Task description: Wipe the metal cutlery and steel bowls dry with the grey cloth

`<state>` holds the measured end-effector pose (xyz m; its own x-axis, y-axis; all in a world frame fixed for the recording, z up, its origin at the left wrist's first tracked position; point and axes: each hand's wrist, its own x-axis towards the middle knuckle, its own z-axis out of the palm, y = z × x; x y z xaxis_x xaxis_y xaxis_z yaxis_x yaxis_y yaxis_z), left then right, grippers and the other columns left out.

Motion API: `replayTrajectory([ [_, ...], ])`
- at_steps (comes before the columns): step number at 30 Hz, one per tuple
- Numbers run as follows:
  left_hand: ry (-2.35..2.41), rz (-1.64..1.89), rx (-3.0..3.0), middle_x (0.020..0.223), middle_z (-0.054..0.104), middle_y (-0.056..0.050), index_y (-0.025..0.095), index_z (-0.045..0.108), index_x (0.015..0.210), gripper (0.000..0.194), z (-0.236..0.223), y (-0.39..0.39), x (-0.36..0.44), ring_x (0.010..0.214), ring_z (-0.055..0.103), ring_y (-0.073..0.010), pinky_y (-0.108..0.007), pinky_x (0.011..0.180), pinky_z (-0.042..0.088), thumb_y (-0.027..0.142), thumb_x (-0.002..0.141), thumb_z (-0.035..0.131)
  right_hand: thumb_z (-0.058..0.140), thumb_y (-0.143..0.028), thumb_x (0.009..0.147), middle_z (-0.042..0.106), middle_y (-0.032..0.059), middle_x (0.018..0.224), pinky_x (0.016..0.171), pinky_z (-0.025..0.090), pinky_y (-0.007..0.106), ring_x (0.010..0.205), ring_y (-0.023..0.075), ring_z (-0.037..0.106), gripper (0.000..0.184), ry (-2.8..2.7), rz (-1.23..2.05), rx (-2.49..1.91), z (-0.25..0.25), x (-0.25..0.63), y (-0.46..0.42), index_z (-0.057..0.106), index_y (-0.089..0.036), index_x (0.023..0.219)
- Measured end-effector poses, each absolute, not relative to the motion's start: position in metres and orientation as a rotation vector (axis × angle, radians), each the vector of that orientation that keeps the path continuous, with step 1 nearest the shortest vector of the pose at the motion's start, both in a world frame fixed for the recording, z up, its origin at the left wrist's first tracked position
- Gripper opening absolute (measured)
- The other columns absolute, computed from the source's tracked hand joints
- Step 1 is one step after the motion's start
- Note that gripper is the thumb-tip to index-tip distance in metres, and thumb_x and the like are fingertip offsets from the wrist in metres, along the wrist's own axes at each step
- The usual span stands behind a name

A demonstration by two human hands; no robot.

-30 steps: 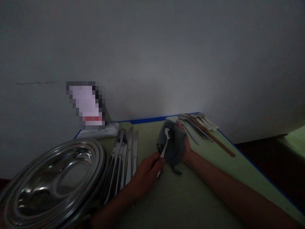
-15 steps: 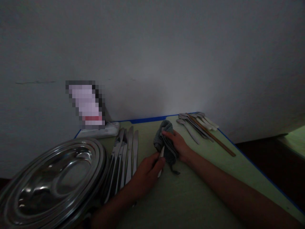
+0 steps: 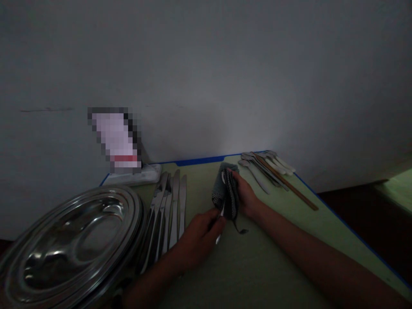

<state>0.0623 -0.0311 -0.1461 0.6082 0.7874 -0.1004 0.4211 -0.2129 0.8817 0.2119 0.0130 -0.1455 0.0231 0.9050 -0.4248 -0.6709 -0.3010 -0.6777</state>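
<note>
Head view: my left grip (image 3: 202, 231) holds the spoon (image 3: 222, 210) by its handle above the surface (image 3: 199, 193); my right grip (image 3: 246, 195) clasps the cloth (image 3: 219, 189), folded partly around the spoon's bowl. Wiping seems in hand; next calls for a steady handle while the cloth rubs.

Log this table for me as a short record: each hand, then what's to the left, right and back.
Left hand: grips spoon by its handle
Right hand: holds grey cloth folded around the spoon's upper part
Left side: stacked metal platters, with table knives beside them
Right side: loose spoon, brown chopsticks, white-handled cutlery
Back left: pixelated upright object at white base
Surface: pale green tabletop, blue edging
</note>
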Motion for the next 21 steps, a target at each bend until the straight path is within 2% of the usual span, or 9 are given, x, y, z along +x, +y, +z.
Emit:
replayTrajectory([
  [4, 0.947, 0.451, 1.823, 0.065, 0.045, 0.004, 0.018, 0.047, 0.071, 0.025, -0.1447, -0.0316, 0.0617, 0.062, 0.044, -0.0123, -0.023, 0.058, 0.033, 0.035, 0.088, 0.037, 0.059, -0.04, 0.071, 0.063, -0.0022, 0.054, 0.067, 0.049, 0.028, 0.065, 0.0163, 0.062, 0.021, -0.388, 1.525, -1.034, -0.1469, 0.2118, 0.0136, 0.063, -0.02, 0.07],
  [12, 0.958, 0.454, 1.918, 0.063, 0.045, 0.004, 0.019, 0.044, 0.071, 0.024, -0.1434, -0.0307, 0.0627, 0.058, 0.043, -0.0118, -0.023, 0.055, 0.032, 0.033, 0.089, 0.035, 0.074, -0.034, 0.055, 0.064, -0.0049, 0.063, 0.057, 0.046, 0.025, 0.057, 0.012, 0.057, 0.029, -0.697, 1.327, -1.052, -0.1492, 0.2069, 0.0062, 0.06, -0.019, 0.075],
  [21, 0.978, 0.359, 2.146, 0.069, 0.055, -0.001, 0.019, 0.048, 0.077, 0.025, -0.1459, -0.0375, 0.0631, 0.061, 0.051, -0.014, -0.026, 0.058, 0.034, 0.032, 0.091, 0.032, 0.068, -0.034, 0.059, 0.062, -0.0058, 0.057, 0.055, 0.045, 0.025, 0.052, 0.0116, 0.055, 0.018, -0.563, 1.362, -1.097, -0.146, 0.2092, 0.0069, 0.061, -0.02, 0.068],
])
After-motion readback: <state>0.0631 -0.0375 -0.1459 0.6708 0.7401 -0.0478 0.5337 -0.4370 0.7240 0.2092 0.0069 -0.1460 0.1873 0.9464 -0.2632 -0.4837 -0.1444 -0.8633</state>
